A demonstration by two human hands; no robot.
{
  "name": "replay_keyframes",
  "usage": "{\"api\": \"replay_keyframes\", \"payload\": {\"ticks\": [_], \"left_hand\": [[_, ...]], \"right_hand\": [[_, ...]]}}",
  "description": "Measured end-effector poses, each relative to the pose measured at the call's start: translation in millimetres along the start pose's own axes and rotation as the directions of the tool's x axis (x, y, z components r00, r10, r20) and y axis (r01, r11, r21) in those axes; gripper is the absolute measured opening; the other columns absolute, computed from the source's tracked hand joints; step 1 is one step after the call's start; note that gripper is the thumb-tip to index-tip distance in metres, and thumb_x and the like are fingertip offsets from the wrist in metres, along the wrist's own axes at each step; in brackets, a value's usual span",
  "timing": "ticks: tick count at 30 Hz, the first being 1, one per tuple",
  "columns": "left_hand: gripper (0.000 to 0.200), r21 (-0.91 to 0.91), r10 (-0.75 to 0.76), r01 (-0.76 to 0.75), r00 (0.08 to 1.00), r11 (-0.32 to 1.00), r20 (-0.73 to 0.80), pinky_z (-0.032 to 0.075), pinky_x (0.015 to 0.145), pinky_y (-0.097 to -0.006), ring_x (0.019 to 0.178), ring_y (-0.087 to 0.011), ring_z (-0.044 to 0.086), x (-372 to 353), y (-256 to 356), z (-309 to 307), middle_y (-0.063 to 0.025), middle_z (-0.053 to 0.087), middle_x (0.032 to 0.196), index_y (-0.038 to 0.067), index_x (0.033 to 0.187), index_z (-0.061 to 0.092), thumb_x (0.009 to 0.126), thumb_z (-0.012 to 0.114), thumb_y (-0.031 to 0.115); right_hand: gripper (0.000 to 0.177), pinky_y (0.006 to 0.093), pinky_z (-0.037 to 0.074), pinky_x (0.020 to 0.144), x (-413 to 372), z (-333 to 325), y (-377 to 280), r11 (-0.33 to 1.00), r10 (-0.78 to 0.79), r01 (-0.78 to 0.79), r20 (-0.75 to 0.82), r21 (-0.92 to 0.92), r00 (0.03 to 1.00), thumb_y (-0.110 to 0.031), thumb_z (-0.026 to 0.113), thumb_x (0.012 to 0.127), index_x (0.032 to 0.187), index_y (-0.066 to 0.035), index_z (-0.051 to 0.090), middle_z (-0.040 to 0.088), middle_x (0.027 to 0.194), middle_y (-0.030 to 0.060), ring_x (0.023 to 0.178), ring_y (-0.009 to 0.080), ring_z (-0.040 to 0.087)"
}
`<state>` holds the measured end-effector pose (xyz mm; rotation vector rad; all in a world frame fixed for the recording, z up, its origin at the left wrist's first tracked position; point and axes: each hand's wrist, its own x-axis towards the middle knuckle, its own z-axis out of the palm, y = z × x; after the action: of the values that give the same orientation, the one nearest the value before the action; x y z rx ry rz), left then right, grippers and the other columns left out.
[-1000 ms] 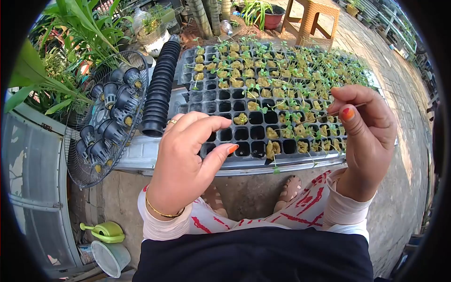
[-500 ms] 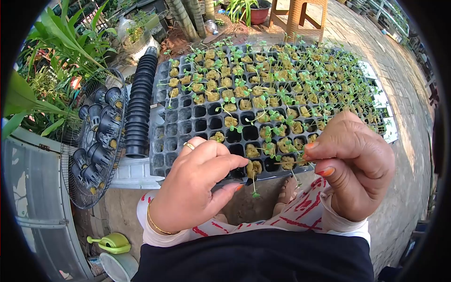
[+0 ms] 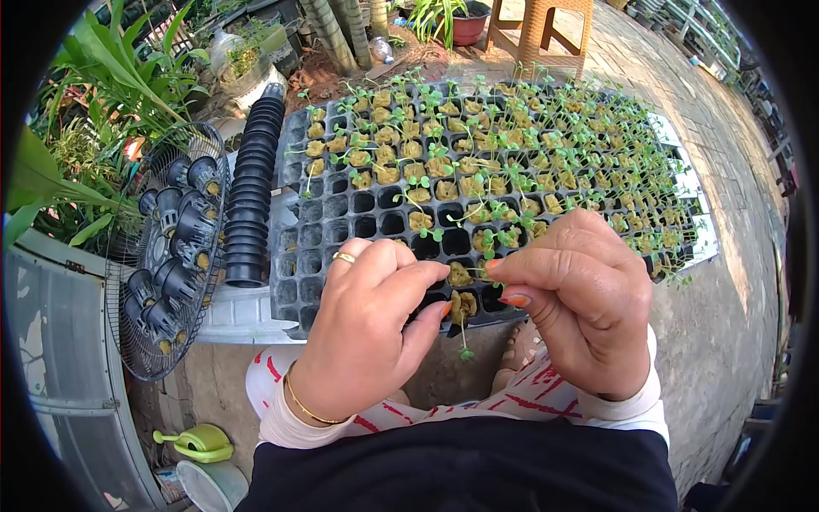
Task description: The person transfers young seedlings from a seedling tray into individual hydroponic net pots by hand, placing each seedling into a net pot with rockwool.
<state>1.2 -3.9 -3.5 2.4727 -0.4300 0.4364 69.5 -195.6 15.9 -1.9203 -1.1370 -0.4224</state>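
Observation:
A black seedling tray (image 3: 335, 230) holds rows of brownish plugs with green sprouts; several cells at its left are empty. My left hand (image 3: 363, 320) is over the near edge, thumb and index finger apart beside a brown plug (image 3: 462, 307) whose sprout hangs toward me. To the right of that plug, my right hand (image 3: 589, 303) has its thumb and index finger nearly together in a pinch above the near cells. What lies between those fingertips is too small to make out.
Left of the tray lies a stack of black net cups (image 3: 249, 188). Beyond it, a wire basket (image 3: 128, 316) holds more cups with plugs. A green watering can (image 3: 200, 443) is on the floor at lower left. A brown stool (image 3: 559, 21) stands behind the tray.
My right hand has moved left, closer to my left hand and the near plug. The thumb of my left hand has risen slightly toward that plug.

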Motion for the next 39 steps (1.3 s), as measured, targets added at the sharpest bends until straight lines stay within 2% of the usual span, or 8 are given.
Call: {"api": "replay_keyframes", "payload": {"ticks": [6,15,22,24,30,36,39], "left_hand": [[0.028,0.019,0.013,-0.012,0.999,1.000,-0.030,0.038,0.071,-0.0367,0.077,-0.0267,0.049,2.9,-0.8,4.3,-0.0090,0.052,0.080,0.001,0.093,0.063,0.066,0.070,0.000],[0.021,0.052,0.033,-0.029,0.997,0.998,-0.069,0.037,0.068,-0.0358,0.071,-0.0261,0.049,5.4,-4.3,10.8,-0.0089,0.051,0.076,0.001,0.090,0.063,0.070,0.062,-0.005],[0.022,0.058,0.051,-0.047,0.996,0.997,-0.071,0.038,0.069,-0.0361,0.073,-0.0262,0.049,4.7,-7.5,12.4,-0.0083,0.051,0.078,0.001,0.090,0.063,0.069,0.065,-0.004],[0.022,0.054,0.048,-0.044,0.996,0.998,-0.074,0.038,0.069,-0.0361,0.073,-0.0263,0.049,4.2,-7.5,12.6,-0.0083,0.051,0.078,0.001,0.090,0.063,0.068,0.066,-0.004],[0.024,0.045,0.037,-0.034,0.997,0.998,-0.067,0.038,0.070,-0.0364,0.074,-0.0263,0.050,4.1,-7.8,12.1,-0.0082,0.051,0.078,0.001,0.091,0.063,0.068,0.067,-0.003],[0.025,0.021,0.015,-0.014,0.997,1.000,-0.070,0.037,0.071,-0.0369,0.074,-0.0269,0.049,5.4,-6.8,12.7,-0.0083,0.051,0.078,0.003,0.092,0.062,0.068,0.068,-0.001],[0.025,0.005,0.001,-0.001,0.998,1.000,-0.064,0.037,0.071,-0.0369,0.074,-0.0273,0.049,6.0,-6.7,11.8,-0.0085,0.051,0.078,0.003,0.091,0.061,0.068,0.069,-0.001]], "right_hand": [[0.018,0.0328,0.042,0.061,-1.0,6.6,5.0,0.996,-0.034,0.035,0.022,-0.080,0.999,0.000,0.068,0.070,0.088,-0.004,0.066,0.062,0.071,0.0058,0.064,0.0224,0.055],[0.026,0.0343,0.041,0.061,2.2,13.2,5.4,0.999,-0.004,0.007,0.077,-0.044,0.997,0.007,0.067,0.065,0.088,-0.004,0.066,0.062,0.074,0.0080,0.065,0.0247,0.055],[0.022,0.0329,0.040,0.062,-3.5,19.7,8.3,0.996,0.010,0.000,0.105,-0.093,0.994,0.004,0.069,0.064,0.083,-0.006,0.067,0.062,0.071,0.0055,0.065,0.0229,0.055],[0.027,0.0336,0.035,0.062,-6.9,23.9,12.0,0.998,-0.022,0.026,0.071,-0.065,0.997,0.004,0.064,0.063,0.087,-0.007,0.069,0.058,0.067,0.0041,0.065,0.0218,0.052],[0.028,0.0328,0.033,0.061,-7.8,17.3,11.0,0.999,0.036,-0.036,-0.023,0.034,0.999,0.005,0.067,0.063,0.087,-0.008,0.070,0.062,0.068,0.0013,0.063,0.0191,0.054],[0.027,0.0320,0.032,0.061,-8.4,17.1,12.6,0.999,0.003,-0.002,0.046,-0.033,0.999,0.004,0.068,0.063,0.086,-0.009,0.070,0.061,0.067,0.0019,0.063,0.0189,0.054],[0.025,0.0313,0.032,0.060,-8.8,21.8,13.9,1.000,0.025,-0.025,0.001,0.015,1.000,0.003,0.069,0.064,0.087,-0.009,0.070,0.061,0.066,0.0021,0.062,0.0190,0.053]]}}
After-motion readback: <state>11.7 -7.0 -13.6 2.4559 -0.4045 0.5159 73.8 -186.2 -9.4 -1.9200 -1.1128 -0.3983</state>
